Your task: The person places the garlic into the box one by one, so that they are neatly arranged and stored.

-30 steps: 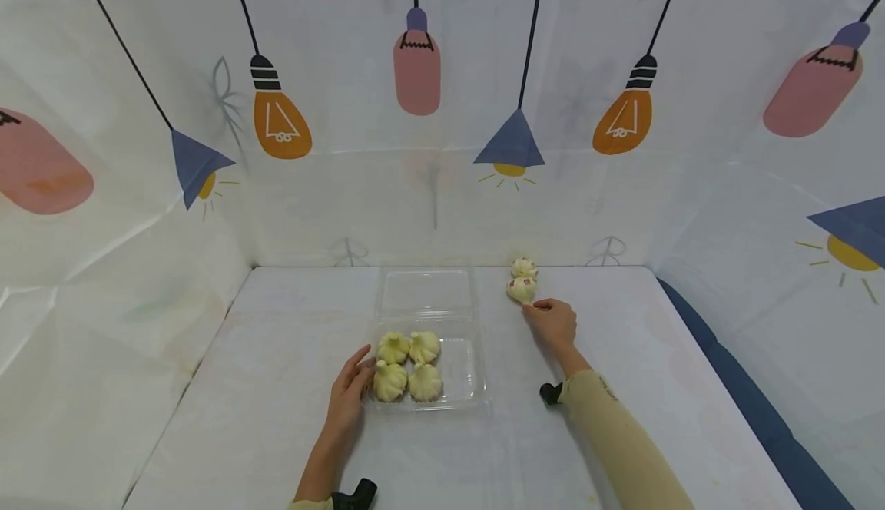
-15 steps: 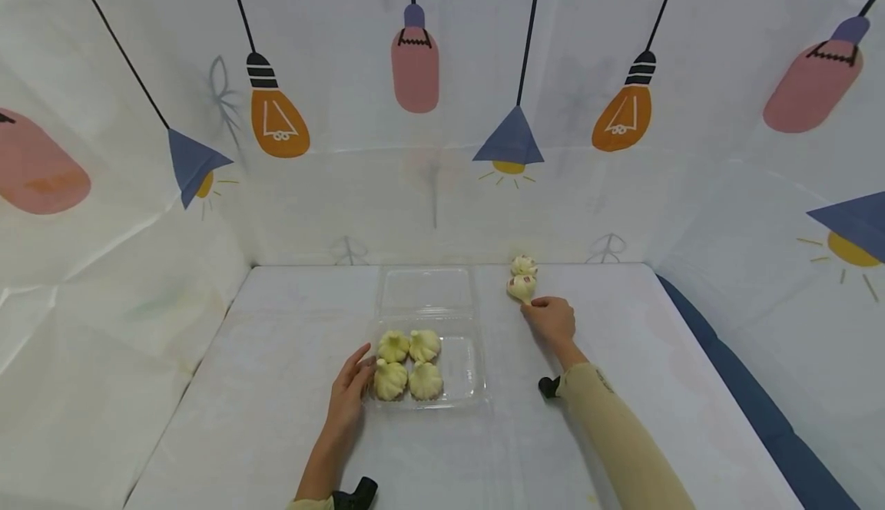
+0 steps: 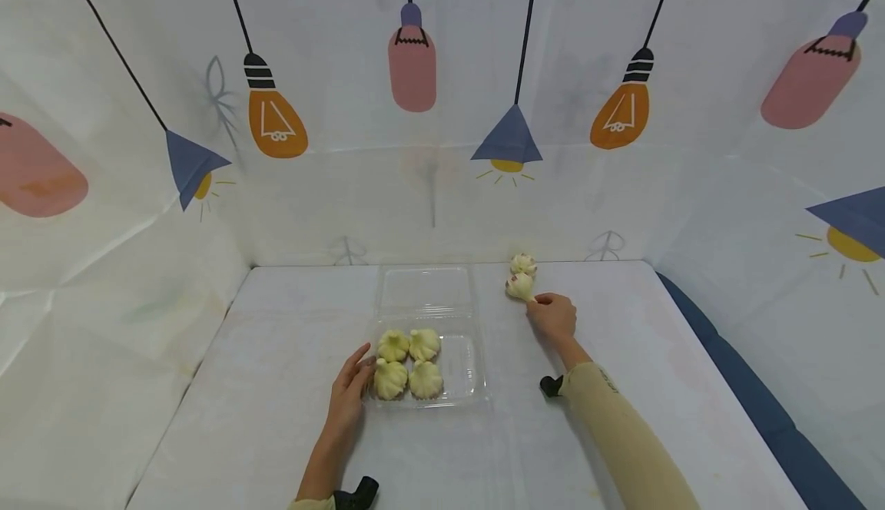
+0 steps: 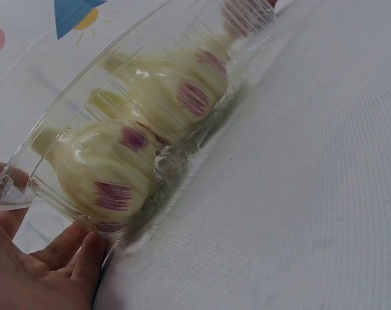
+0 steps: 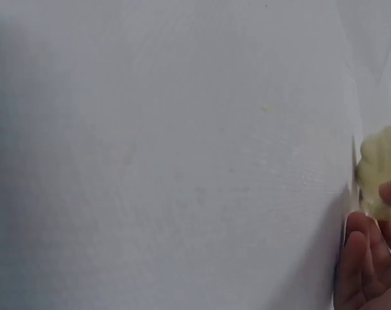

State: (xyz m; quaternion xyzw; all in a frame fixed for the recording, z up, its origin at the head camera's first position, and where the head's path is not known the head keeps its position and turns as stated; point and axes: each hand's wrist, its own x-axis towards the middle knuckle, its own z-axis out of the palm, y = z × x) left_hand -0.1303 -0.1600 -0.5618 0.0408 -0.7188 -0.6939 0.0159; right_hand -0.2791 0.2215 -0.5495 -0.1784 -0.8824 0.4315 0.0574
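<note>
My left hand [image 3: 351, 387] rests along the left side of a clear plastic clamshell box [image 3: 462, 375], its fingers touching the wall. Several pale garlic bulbs [image 3: 425, 379] sit in the left part of the box; purple streaks show on bulbs [image 4: 111, 174] through the plastic in the left wrist view. Farther back on the right, my right hand [image 3: 553, 316] pinches the stem of a garlic bulb [image 3: 518, 286] between thumb and fingers. In the right wrist view that bulb [image 5: 381, 158] shows at the right edge, partly cut off. Another garlic bulb [image 3: 523, 264] stands just behind it.
The box's lid [image 3: 425, 289] lies folded back towards the rear of the white table [image 3: 297, 318]. Bare tray floor [image 3: 456, 356] shows in the box's right part. A lamp-printed sheet [image 3: 415, 187] hangs behind and at the sides. Dark blue material [image 3: 726, 379] lies beyond the right edge.
My right hand has shifted very slightly to the right, and the bulb whose stem it pinches has tilted a little. The left hand and the box stay where they were.
</note>
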